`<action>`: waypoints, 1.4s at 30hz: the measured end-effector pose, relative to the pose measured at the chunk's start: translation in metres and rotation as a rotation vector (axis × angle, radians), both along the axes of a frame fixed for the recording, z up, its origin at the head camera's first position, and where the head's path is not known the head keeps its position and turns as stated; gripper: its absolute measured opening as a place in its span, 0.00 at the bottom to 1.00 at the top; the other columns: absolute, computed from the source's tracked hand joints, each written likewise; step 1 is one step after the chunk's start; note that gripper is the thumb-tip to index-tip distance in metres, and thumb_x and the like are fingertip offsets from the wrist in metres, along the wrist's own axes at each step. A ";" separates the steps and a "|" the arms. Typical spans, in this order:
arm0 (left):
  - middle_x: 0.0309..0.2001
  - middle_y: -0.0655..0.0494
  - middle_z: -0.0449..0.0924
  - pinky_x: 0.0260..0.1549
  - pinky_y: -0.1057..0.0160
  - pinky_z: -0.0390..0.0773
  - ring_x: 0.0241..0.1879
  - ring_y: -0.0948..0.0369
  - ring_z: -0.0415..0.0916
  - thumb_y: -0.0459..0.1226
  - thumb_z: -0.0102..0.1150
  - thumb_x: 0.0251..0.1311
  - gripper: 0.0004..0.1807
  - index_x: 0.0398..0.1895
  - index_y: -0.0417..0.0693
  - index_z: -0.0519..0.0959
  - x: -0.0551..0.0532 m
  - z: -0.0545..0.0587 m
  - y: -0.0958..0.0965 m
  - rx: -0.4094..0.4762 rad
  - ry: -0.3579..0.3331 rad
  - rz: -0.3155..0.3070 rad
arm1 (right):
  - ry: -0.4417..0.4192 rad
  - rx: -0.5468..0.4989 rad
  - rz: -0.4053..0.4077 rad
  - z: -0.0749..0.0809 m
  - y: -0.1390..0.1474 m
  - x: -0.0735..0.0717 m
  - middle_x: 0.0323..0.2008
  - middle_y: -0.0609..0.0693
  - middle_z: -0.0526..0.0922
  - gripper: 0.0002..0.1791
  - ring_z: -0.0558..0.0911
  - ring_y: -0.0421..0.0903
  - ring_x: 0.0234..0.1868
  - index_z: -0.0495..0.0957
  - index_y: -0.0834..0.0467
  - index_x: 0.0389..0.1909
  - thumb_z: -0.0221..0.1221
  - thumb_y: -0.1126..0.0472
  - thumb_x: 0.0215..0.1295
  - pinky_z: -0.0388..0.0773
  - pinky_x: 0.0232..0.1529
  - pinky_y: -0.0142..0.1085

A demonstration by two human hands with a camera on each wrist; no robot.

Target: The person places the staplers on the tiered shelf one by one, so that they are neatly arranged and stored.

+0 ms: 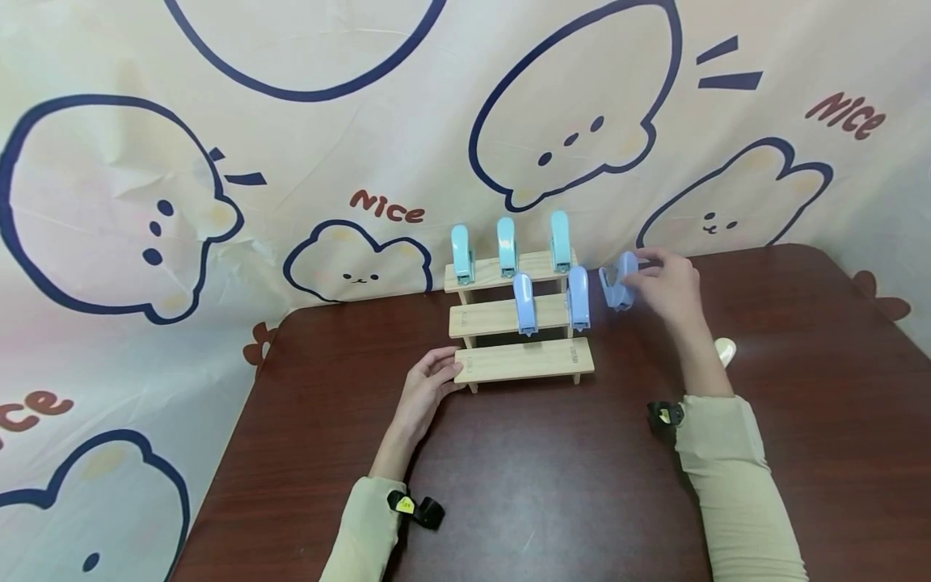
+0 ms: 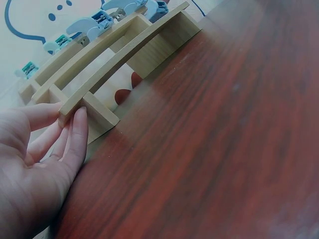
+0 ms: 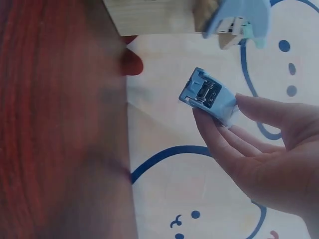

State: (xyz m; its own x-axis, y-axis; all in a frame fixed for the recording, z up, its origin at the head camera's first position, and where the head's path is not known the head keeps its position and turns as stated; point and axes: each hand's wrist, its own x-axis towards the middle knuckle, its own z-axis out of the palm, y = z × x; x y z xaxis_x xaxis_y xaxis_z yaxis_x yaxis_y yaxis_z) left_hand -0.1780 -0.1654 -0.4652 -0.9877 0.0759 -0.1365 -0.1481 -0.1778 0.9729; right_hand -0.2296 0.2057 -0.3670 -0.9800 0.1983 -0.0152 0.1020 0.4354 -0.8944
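Note:
My left hand (image 1: 429, 381) pinches the left end of the lowest step of a three-step wooden rack (image 1: 524, 361). The left wrist view shows its thumb and fingertips (image 2: 79, 115) about that board's corner. Just right of the rack, my right hand (image 1: 669, 287) holds a periwinkle-blue plastic clip (image 1: 618, 283) off the table. A metal spring shows in this clip (image 3: 208, 93) in the right wrist view. Three teal clips (image 1: 507, 246) are on the top step, and two blue clips (image 1: 525, 303) are on the middle step, at its centre and right end.
The rack stands on a dark brown table (image 1: 538, 477), near its back edge. Behind hangs a pale cloth (image 1: 349, 153) with cartoon outlines. A cream-white object (image 1: 725, 351) lies on the table, partly hidden by the right forearm.

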 end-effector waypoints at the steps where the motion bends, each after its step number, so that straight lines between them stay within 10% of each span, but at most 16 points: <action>1: 0.46 0.51 0.81 0.39 0.65 0.82 0.39 0.62 0.81 0.27 0.59 0.69 0.21 0.63 0.30 0.73 0.000 0.000 0.000 0.001 0.001 0.000 | 0.004 -0.006 -0.008 0.002 0.000 0.001 0.64 0.70 0.76 0.30 0.78 0.67 0.63 0.67 0.65 0.73 0.60 0.62 0.74 0.76 0.63 0.57; 42: 0.48 0.49 0.81 0.42 0.65 0.82 0.43 0.61 0.81 0.26 0.60 0.69 0.21 0.64 0.30 0.74 0.002 0.001 -0.001 0.010 -0.003 0.006 | 0.090 -0.254 -0.237 0.039 -0.002 0.022 0.68 0.59 0.76 0.30 0.81 0.54 0.63 0.72 0.56 0.72 0.65 0.56 0.71 0.81 0.56 0.36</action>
State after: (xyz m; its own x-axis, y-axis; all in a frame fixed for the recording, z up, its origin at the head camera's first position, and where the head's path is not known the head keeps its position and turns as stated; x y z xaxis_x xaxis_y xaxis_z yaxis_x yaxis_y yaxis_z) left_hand -0.1763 -0.1664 -0.4642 -0.9878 0.0717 -0.1385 -0.1498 -0.1883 0.9706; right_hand -0.2074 0.2034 -0.3276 -0.9070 0.4209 -0.0086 0.0892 0.1723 -0.9810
